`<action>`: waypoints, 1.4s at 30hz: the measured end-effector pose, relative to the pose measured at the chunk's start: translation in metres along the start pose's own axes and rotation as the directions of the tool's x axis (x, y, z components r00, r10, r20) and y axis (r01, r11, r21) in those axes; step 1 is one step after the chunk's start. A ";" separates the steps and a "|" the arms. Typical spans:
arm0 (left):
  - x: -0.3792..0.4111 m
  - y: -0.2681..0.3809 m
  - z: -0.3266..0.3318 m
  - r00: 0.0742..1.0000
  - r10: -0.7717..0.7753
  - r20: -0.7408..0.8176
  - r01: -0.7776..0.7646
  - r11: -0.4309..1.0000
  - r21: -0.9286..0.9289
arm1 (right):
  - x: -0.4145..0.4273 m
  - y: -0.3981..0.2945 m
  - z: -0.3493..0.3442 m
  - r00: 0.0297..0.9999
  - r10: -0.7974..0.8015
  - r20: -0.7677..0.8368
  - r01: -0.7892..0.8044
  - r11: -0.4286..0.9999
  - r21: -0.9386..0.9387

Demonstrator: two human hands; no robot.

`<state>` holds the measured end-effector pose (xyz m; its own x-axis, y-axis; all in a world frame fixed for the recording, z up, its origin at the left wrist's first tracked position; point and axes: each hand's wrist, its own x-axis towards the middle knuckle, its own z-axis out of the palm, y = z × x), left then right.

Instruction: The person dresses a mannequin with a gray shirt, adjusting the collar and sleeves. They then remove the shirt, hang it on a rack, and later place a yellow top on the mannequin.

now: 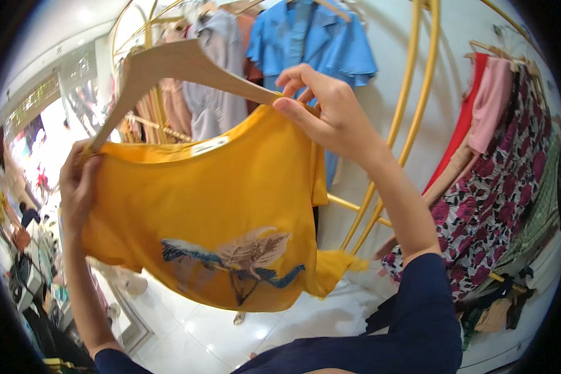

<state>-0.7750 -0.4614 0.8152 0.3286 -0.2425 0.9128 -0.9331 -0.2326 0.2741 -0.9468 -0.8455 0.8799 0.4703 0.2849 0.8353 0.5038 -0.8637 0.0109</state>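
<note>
A yellow top (pixel 205 201) with a printed or embroidered leaf-and-branch motif hangs on a light wooden clothes hanger (pixel 168 61). My left hand (pixel 78 182) grips the top's shoulder at the hanger's lower left end. At the other shoulder, my right hand (pixel 325 110) has its thumb against the neckline and the hanger's end, with the index finger raised and bent; the other fingers are partly hidden behind. The hanger is tilted, its left end lower. A white label with writing shows inside the back neckline. The hanger's hook cannot be made out.
Behind the top, a gold metal clothes rack (pixel 406 79) holds a blue short-sleeved garment (pixel 308 37) and a grey garment (pixel 219 84). At the right hang a red garment (pixel 463 121), a pink one (pixel 491 103) and a floral dress (pixel 491 210). White floor tiles (pixel 196 332) lie below.
</note>
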 end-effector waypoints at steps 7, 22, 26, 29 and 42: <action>-0.033 -0.068 0.026 0.985 -0.120 0.126 0.145 0.968 -0.206 | 0.008 -0.001 0.143 0.956 0.188 0.225 -0.203 0.978 0.045; -0.014 -0.180 0.097 0.887 -0.254 0.385 0.397 0.845 -0.358 | -0.021 0.059 0.157 0.695 0.715 0.079 -0.454 0.351 0.819; -0.051 -0.137 0.129 0.779 -0.110 0.617 0.277 0.944 -0.180 | -0.014 0.068 0.071 0.651 0.757 -0.058 -0.262 0.296 0.919; -0.069 -0.119 0.125 0.775 -0.101 0.623 0.319 0.914 -0.249 | -0.001 0.058 -0.023 0.549 0.745 -0.378 -0.464 0.648 0.604; -0.135 -0.057 0.192 0.719 -0.174 0.673 0.552 0.732 -0.400 | -0.074 0.032 -0.431 0.638 0.064 -0.767 -0.769 0.013 -0.639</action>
<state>-0.7387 -0.5959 0.6184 0.4968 -0.7677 0.4047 -0.5596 0.0730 0.8255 -1.2778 -1.0738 1.0558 -0.2234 -0.1924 0.9555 -0.8181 -0.4959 -0.2911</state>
